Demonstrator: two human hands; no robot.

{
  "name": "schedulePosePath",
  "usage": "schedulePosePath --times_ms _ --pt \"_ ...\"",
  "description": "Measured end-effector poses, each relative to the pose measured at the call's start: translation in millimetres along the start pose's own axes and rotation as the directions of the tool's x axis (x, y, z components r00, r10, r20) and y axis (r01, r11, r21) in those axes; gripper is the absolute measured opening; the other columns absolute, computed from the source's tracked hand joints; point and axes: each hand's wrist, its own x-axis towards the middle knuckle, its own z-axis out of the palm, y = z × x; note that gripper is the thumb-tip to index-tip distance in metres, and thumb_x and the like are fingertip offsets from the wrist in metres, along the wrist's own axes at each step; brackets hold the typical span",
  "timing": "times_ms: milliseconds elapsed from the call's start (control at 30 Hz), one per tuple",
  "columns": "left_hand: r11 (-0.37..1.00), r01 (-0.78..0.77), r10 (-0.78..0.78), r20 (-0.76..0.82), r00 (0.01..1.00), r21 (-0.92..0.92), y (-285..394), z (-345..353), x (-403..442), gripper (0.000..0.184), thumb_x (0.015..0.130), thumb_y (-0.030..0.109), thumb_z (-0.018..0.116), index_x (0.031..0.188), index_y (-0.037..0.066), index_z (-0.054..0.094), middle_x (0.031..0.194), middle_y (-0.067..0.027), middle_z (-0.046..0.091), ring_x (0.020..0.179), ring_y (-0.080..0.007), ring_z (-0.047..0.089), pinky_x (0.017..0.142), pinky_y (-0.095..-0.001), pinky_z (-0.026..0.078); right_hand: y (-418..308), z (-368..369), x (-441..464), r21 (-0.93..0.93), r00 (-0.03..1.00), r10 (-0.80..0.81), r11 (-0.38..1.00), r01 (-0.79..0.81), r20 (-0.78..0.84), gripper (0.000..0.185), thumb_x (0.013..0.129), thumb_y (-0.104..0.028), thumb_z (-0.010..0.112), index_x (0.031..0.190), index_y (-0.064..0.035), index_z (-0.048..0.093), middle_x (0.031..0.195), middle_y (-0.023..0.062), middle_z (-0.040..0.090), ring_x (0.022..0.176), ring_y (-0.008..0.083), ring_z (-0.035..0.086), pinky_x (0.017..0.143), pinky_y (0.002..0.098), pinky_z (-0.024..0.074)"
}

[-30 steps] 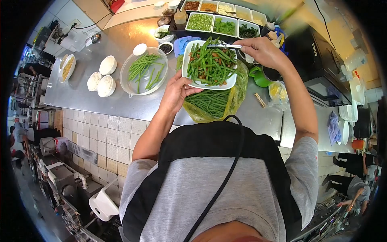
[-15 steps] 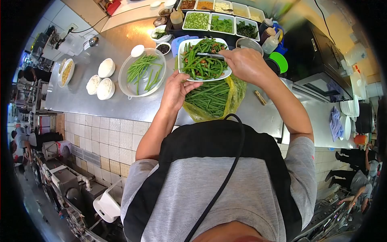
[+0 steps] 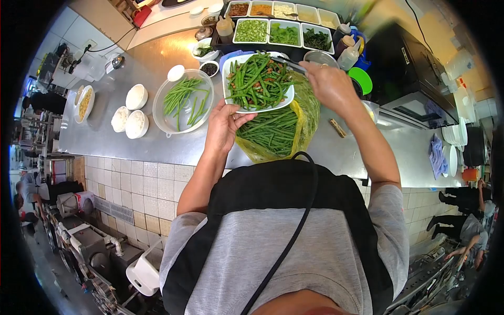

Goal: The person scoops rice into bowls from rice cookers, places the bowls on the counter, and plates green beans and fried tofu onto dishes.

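1. The white dish [image 3: 226, 72] is the main place; the cooked green beans [image 3: 256, 81] lie in it, and its longer side runs roughly left to right.
2. The left hand [image 3: 224, 127] is the nearer one: it grips the dish at the near-left edge.
3. The right hand [image 3: 331, 86], just beside the dish on its right, is closed on a metal utensil [image 3: 295, 65]; which kind, I cannot tell.
4. This utensil points left and slightly away from the body, across the dish's far-right rim.
5. The yellow bag [image 3: 303, 118] is below the dish, toward the body.
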Motion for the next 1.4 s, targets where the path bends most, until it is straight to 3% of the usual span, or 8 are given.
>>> schedulePosePath --times_ms 200,300,400,600,700,1000,1100,1400 --pt "1.000 -0.011 0.011 -0.030 0.999 -0.027 -4 5 3 0.031 0.083 0.000 0.042 0.113 -0.009 0.039 0.103 -0.0213 0.058 0.084 -0.0282 0.064 0.076 -0.0349 0.057 -28 18 -16 -0.015 0.998 0.012 1.000 -0.013 -0.063 0.025 0.086 -0.016 0.051 0.107 -0.0053 0.061 0.071 0.0187 0.062 0.063 0.0361 0.061 0.056 0.0459 0.0481" --pt "1.000 -0.009 0.008 -0.047 0.999 -0.027 -4 6 3 0.030 0.083 0.000 0.042 0.112 -0.009 0.039 0.103 -0.0215 0.058 0.084 -0.0283 0.064 0.076 -0.0350 0.057 -30 31 -19 -0.069 0.987 -0.080 0.995 0.071 -0.141 0.021 0.080 -0.008 0.049 0.097 -0.0004 0.059 0.065 0.0185 0.060 0.051 0.0332 0.060 0.044 0.0417 0.0476" --pt "1.000 -0.003 0.002 -0.034 0.999 -0.016 -6 1 4 0.028 0.083 0.000 0.042 0.109 -0.008 0.040 0.102 -0.0213 0.058 0.083 -0.0285 0.064 0.076 -0.0354 0.057 -36 28 -24 -0.037 0.998 -0.010 0.999 0.008 -0.067 0.025 0.086 -0.015 0.051 0.106 -0.0052 0.060 0.072 0.0183 0.062 0.061 0.0363 0.061 0.054 0.0461 0.0481" --pt "1.000 0.019 -0.019 0.005 1.000 0.009 2 -4 1 0.025 0.082 0.001 0.044 0.105 -0.007 0.043 0.101 -0.0198 0.059 0.083 -0.0278 0.065 0.075 -0.0355 0.057 -24 -1 -18 0.025 0.994 0.046 0.999 -0.044 -0.098 0.027 0.086 -0.014 0.051 0.111 -0.0087 0.060 0.082 0.0181 0.064 0.071 0.0352 0.062 0.061 0.0452 0.0490" --pt "0.999 0.041 -0.042 0.032 0.999 0.032 2 -11 2 0.024 0.082 0.001 0.044 0.104 -0.006 0.045 0.099 -0.0185 0.060 0.082 -0.0263 0.065 0.074 -0.0346 0.058 -12 2 -11 0.073 0.979 0.019 0.997 -0.004 -0.202 0.025 0.087 -0.017 0.050 0.108 -0.0092 0.061 0.080 0.0177 0.063 0.068 0.0378 0.061 0.060 0.0468 0.0493" --pt "0.998 0.065 -0.065 0.035 0.997 0.016 1 -9 -4 0.027 0.082 0.002 0.045 0.107 -0.006 0.045 0.098 -0.0170 0.061 0.079 -0.0241 0.065 0.073 -0.0336 0.058 -2 2 -4 0.083 0.987 0.002 0.996 0.012 -0.163 0.031 0.084 -0.011 0.056 0.113 -0.0198 0.061 0.088 0.0116 0.065 0.076 0.0323 0.061 0.064 0.0413 0.0484" --pt "0.999 0.051 -0.051 0.019 0.999 0.013 0 -8 -3 0.027 0.082 0.002 0.044 0.107 -0.006 0.046 0.097 -0.0170 0.061 0.080 -0.0243 0.065 0.073 -0.0338 0.058 -6 -11 -11 0.106 0.951 -0.083 0.987 0.120 -0.297 0.031 0.084 -0.011 0.056 0.113 -0.0201 0.061 0.085 0.0098 0.064 0.073 0.0306 0.061 0.062 0.0395 0.0479" --pt "0.998 0.049 -0.049 0.025 0.998 0.037 1 -5 -1 0.027 0.082 0.002 0.044 0.108 -0.006 0.046 0.098 -0.0170 0.061 0.081 -0.0240 0.065 0.074 -0.0340 0.058 -6 9 -7 -0.088 0.974 -0.047 0.996 0.028 -0.221 0.034 0.083 -0.011 0.056 0.115 -0.0228 0.059 0.079 0.0063 0.062 0.064 0.0286 0.061 0.053 0.0399 0.0481"
